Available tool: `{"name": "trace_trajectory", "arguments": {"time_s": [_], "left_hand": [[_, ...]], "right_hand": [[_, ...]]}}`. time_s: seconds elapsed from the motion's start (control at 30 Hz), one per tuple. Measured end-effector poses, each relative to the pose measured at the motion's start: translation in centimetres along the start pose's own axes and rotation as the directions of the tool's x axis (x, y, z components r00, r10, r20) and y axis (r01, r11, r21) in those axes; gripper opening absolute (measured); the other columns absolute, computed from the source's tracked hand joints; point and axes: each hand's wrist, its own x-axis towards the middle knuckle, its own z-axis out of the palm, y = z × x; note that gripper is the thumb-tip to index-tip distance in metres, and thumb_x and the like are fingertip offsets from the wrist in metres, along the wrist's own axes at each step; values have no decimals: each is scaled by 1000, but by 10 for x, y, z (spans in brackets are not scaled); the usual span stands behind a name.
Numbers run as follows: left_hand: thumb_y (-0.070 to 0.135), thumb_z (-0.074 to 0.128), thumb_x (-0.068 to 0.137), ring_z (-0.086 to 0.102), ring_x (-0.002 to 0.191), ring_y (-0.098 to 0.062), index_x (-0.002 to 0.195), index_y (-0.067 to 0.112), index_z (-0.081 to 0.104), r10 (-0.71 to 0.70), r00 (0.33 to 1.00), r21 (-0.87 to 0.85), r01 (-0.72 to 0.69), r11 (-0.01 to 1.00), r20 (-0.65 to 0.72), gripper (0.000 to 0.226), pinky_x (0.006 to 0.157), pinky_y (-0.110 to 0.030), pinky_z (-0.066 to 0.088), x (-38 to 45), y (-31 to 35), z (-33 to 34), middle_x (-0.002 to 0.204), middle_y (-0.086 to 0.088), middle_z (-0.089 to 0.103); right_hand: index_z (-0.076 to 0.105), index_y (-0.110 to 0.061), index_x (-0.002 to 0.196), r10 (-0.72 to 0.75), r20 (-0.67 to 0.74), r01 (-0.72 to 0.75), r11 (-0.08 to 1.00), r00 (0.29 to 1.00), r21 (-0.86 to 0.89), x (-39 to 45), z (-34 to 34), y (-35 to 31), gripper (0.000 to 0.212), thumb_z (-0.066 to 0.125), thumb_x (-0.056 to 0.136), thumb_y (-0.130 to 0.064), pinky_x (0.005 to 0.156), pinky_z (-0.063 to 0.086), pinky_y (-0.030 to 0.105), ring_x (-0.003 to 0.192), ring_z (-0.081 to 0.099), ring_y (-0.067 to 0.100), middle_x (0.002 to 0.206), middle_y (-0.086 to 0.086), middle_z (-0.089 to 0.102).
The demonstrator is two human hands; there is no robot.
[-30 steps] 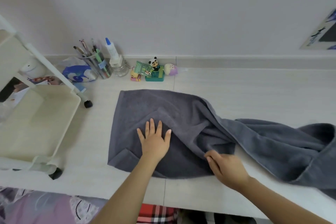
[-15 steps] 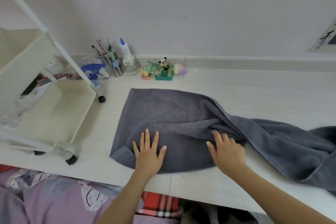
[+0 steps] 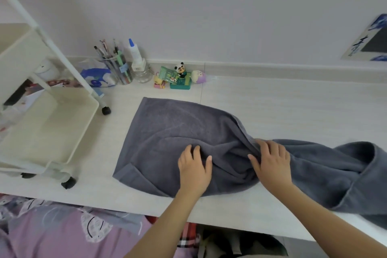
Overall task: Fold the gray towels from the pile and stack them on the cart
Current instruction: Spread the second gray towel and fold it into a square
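A gray towel (image 3: pixel 178 128) lies spread on the white tabletop, its left part flat and its right part twisted into a rumpled heap (image 3: pixel 335 174) that reaches the table's right edge. My left hand (image 3: pixel 194 167) rests on the towel's near middle, fingers curled into the cloth and bunching it. A little to the right, my right hand (image 3: pixel 271 161) lies on a raised fold of the same towel with fingers spread. Creases run between the two hands. The cream cart (image 3: pixel 69 153) stands at the left, and its lower tray holds no towels.
Along the back wall stand a pen cup (image 3: pixel 119 69), a glue bottle (image 3: pixel 136 54) on a glass jar, a tissue pack (image 3: pixel 96 73) and small toy figures (image 3: pixel 180 77). Cart wheels (image 3: pixel 106 110) rest on the tabletop. Patterned bedding (image 3: pixel 62 232) lies below the table's near edge.
Both hands slid up and to the right across the towel. My left hand went from flat to curled, and the cloth between the hands bunched up.
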Motion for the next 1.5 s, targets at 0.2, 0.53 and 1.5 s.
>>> {"name": "trace_trajectory", "arguments": {"time_s": [0.2, 0.53, 1.5], "left_hand": [[80, -20, 67, -9, 145, -33, 150, 19, -15, 3, 990, 70, -13, 997, 138, 103, 112, -48, -15, 2, 35, 35, 156, -22, -8], [64, 10, 94, 27, 139, -40, 150, 18, 20, 145, 985, 345, -168, 923, 92, 73, 110, -61, 14, 22, 1, 44, 148, -27, 32], [61, 51, 83, 37, 101, -3, 92, 24, 56, 249, 968, -63, -251, 966, -40, 39, 93, -26, 32, -18, 59, 66, 104, 13, 47]], "right_hand": [[65, -8, 99, 60, 16, -61, 989, 998, 138, 3, 13, 37, 26, 72, 81, -25, 75, 46, 47, 88, 58, 39, 98, 13, 65], [66, -12, 91, 12, 515, -256, 877, 857, 406, 106, -45, 94, 18, 55, 94, -27, 77, 36, 25, 92, 57, 22, 93, 5, 64], [67, -21, 88, -397, 15, 364, 856, 918, 368, 52, -1, 142, 36, 42, 88, -47, 72, 45, 26, 77, 60, 15, 83, -11, 64]]}}
